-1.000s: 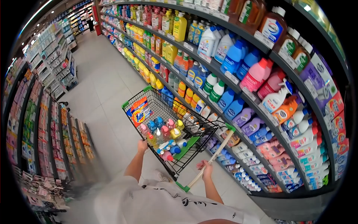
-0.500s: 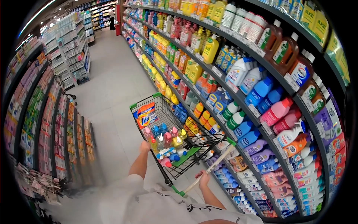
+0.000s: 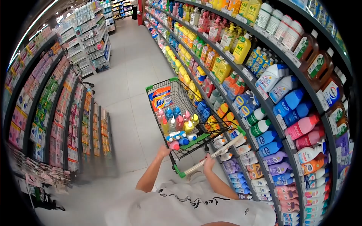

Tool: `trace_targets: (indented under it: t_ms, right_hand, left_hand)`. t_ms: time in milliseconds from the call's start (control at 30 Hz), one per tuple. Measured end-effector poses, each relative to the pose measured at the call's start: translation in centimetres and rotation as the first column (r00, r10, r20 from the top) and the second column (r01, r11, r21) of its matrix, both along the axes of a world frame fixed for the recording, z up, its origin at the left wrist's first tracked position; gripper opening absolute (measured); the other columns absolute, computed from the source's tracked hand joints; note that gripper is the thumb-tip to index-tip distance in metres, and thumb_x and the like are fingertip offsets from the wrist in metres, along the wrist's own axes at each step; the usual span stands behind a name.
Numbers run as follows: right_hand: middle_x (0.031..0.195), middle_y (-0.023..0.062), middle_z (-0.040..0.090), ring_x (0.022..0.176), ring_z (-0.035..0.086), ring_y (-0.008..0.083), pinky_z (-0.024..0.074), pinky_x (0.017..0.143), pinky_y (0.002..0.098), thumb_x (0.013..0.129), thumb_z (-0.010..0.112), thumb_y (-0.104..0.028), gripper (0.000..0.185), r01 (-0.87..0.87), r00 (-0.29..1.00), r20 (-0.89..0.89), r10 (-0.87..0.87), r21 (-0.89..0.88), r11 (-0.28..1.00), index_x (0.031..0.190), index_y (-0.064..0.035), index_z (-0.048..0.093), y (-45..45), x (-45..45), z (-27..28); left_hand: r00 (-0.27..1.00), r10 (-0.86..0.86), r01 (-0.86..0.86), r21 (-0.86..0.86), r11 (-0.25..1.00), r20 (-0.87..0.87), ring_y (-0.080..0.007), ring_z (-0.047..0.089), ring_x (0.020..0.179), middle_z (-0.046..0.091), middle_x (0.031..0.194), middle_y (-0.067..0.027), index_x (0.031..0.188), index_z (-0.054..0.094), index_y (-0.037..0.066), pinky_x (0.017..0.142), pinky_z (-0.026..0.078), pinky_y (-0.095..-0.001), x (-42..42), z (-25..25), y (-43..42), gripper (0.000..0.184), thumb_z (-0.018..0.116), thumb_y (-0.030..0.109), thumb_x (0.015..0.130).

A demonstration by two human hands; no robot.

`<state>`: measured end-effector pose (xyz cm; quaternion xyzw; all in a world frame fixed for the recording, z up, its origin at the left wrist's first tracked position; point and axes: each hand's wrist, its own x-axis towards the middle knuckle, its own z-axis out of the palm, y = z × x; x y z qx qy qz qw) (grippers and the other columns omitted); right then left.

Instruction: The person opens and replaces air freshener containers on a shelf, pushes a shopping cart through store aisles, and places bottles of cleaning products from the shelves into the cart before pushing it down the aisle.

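A black wire shopping cart (image 3: 152,98) with green corners stands in front of me. My right hand (image 3: 208,164) is wrapped around its pale handle bar (image 3: 225,147). At the basket's rear left side, my left hand (image 3: 163,151) is closed on the cart's edge, its fingertips partly hidden. An orange Tide detergent bag (image 3: 161,98) leans in the far end of the basket. Several bottles with pink, blue and yellow tops stand behind it. Nearest me, white-and-blue bottles (image 3: 183,141) and a pink-capped bottle (image 3: 174,145) lie on their sides.
Close on my right, a long curved shelf (image 3: 241,67) holds rows of cleaner and detergent bottles. On the left stands a lower shelf unit (image 3: 62,124) of packaged goods. Tiled floor (image 3: 132,60) runs up the aisle between them. A person (image 3: 134,9) is at the far end.
My left hand has slid back along the cart's left side toward the handle end. Cart and shelves sit further right in view. My right hand stays on the handle.
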<state>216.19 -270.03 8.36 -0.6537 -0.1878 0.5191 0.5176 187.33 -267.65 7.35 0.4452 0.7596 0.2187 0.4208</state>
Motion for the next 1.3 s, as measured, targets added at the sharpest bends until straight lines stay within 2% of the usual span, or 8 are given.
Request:
trace_targets:
  t_ms: [167,267,400,633,967,1067,1233,1300]
  right_hand:
    - [0.064,0.0144,0.063,0.05,0.061,0.023,0.0512,0.053,0.0365,0.084,0.059,-0.039,0.042,-0.146,0.975,0.162,0.154,-0.063,0.987,0.069,0.0003,0.063,4.8,-3.3,-1.1]
    - [0.067,0.0127,0.066,0.063,0.066,0.0195,0.0534,0.058,0.0326,0.086,0.057,-0.054,0.055,-0.383,0.922,0.012,0.388,-0.133,0.914,0.079,0.0,0.064,7.3,-4.3,2.8]
    - [0.088,0.0143,0.071,0.065,0.068,0.0194,0.0534,0.058,0.0312,0.089,0.049,-0.061,0.057,-0.838,0.541,-0.248,0.803,-0.089,0.538,0.087,-0.0066,0.064,13.8,-2.6,0.4]
    - [0.088,0.0119,0.071,0.072,0.068,0.0181,0.0519,0.061,0.0311,0.091,0.046,-0.058,0.055,-0.562,0.819,-0.183,0.543,-0.069,0.824,0.107,-0.0065,0.056,29.0,7.3,-0.7]
    - [0.058,0.0103,0.062,0.048,0.061,0.0169,0.0487,0.046,0.0266,0.096,0.039,-0.055,0.068,-0.544,0.798,0.252,0.547,-0.088,0.835,0.072,0.0034,0.063,42.7,5.2,3.4]
    - [0.06,0.0096,0.062,0.046,0.059,0.0162,0.0473,0.043,0.0265,0.097,0.038,-0.055,0.068,-0.557,0.807,0.155,0.569,-0.12,0.822,0.071,0.0041,0.062,44.8,3.6,4.9]
    - [0.061,0.0116,0.063,0.046,0.06,0.0172,0.0469,0.042,0.0265,0.096,0.043,-0.052,0.063,-0.515,0.854,0.002,0.52,-0.142,0.846,0.076,0.0046,0.062,49.3,0.8,5.0]
    - [0.063,0.0125,0.064,0.047,0.061,0.0181,0.0472,0.041,0.0265,0.097,0.043,-0.05,0.061,-0.532,0.846,-0.061,0.529,-0.129,0.837,0.077,0.0044,0.062,51.9,-0.1,4.0]
  left_hand:
    - [0.976,-0.032,0.062,-0.131,0.989,0.213,-0.0356,0.061,0.106,0.061,0.116,-0.0257,0.123,0.047,-0.009,0.091,0.048,-0.039,-0.1,4.2,1.4,0.062,0.072,0.022,0.075]
    - [0.979,0.201,-0.201,-0.035,0.979,0.014,-0.0354,0.064,0.098,0.064,0.107,-0.0249,0.121,0.05,-0.009,0.087,0.049,-0.0391,-0.7,1.3,4.1,0.052,0.065,0.014,0.077]
    - [0.937,0.298,-0.302,0.007,0.953,-0.183,-0.0357,0.065,0.094,0.064,0.104,-0.0275,0.123,0.051,-0.009,0.082,0.051,-0.0408,-4.1,-1.0,8.5,0.051,0.058,0.007,0.074]
    - [0.915,0.222,-0.285,-0.15,0.947,-0.337,-0.0404,0.064,0.099,0.065,0.095,-0.0305,0.098,0.066,-0.008,0.082,0.051,-0.0429,-10.7,0.3,15.8,0.034,0.057,0.014,0.074]
    - [0.849,0.184,-0.361,-0.29,0.886,-0.495,-0.0388,0.064,0.101,0.066,0.104,-0.0238,0.099,0.069,-0.001,0.084,0.051,-0.0425,-17.7,1.2,24.9,0.032,0.058,0.017,0.076]
    - [0.841,0.214,-0.386,-0.273,0.881,-0.497,-0.0378,0.061,0.108,0.065,0.109,-0.0233,0.099,0.07,0.0,0.088,0.05,-0.0419,-20.4,-0.6,27.1,0.032,0.057,0.017,0.075]
    - [0.895,0.201,-0.318,-0.256,0.913,-0.398,-0.0301,0.067,0.056,0.068,0.067,-0.0172,0.073,0.068,-0.004,0.053,0.054,-0.0408,-23.0,0.0,31.6,0.023,0.053,0.012,0.078]
    - [0.931,0.059,-0.202,-0.372,0.906,-0.36,-0.0267,0.07,0.066,0.068,0.073,-0.0176,0.085,0.067,-0.007,0.052,0.055,-0.0382,-26.4,-3.2,33.9,0.025,0.051,0.012,0.084]
